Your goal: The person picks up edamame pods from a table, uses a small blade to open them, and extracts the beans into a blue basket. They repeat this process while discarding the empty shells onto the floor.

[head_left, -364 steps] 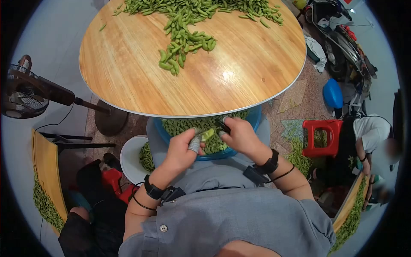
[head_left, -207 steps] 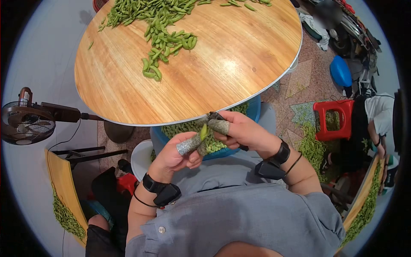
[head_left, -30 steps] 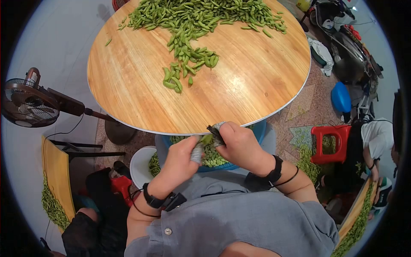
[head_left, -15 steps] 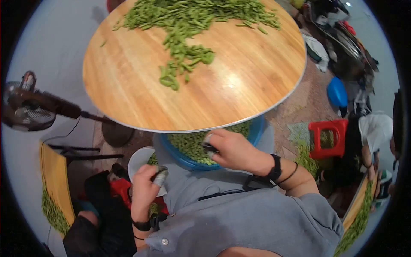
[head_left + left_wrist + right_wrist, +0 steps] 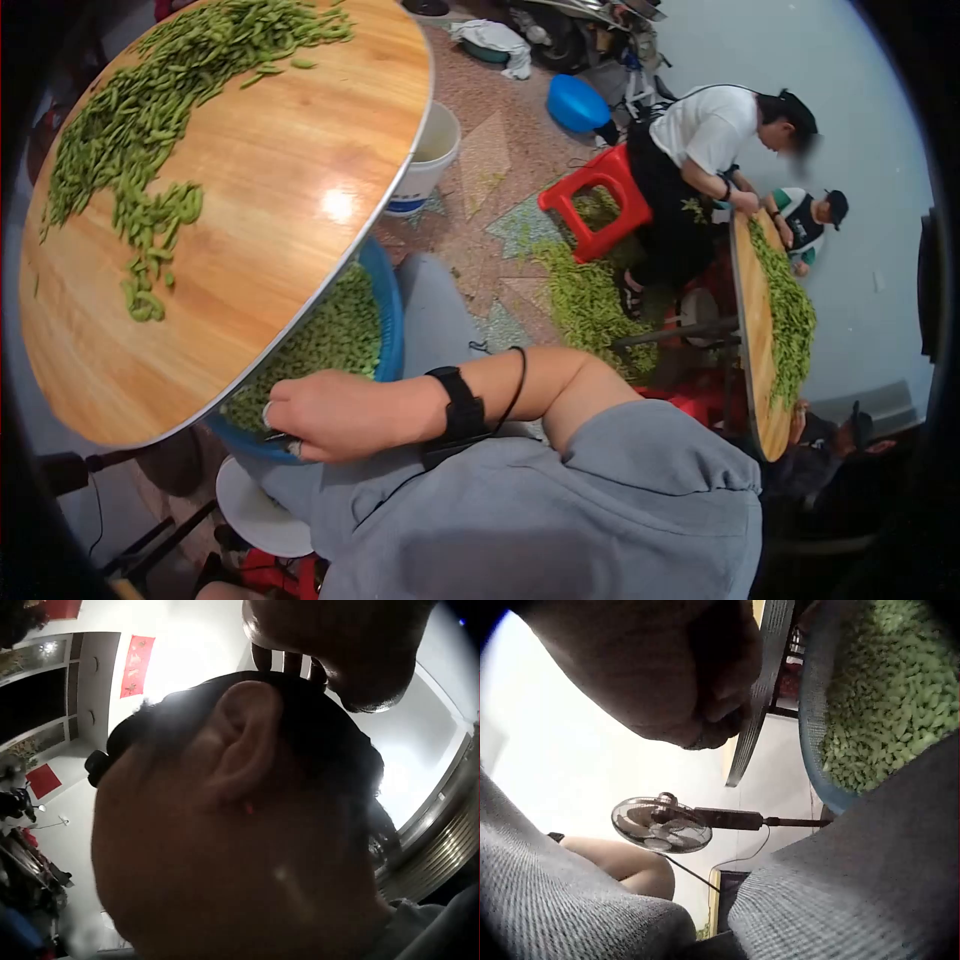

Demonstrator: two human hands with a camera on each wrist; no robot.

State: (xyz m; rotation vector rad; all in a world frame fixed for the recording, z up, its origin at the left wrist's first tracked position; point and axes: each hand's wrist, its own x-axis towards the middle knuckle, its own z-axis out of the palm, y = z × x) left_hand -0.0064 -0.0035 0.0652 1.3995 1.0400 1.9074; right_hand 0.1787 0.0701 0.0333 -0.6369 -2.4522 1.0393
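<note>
Below the right fingers (image 5: pixel 288 412), shelled beans (image 5: pixel 338 328) lie in a basin (image 5: pixel 391 310).

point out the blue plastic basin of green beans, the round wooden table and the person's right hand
Blue plastic basin of green beans (image 5: pixel 393 325): head view, right-hand wall.
Round wooden table (image 5: pixel 250 225): head view, bare wood.
Person's right hand (image 5: pixel 338 412): head view, back of hand.

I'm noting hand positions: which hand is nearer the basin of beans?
Right. The right hand appears over the near edge of the basin in the head view; the left hand is raised beside the person's head, well away from it.
</note>
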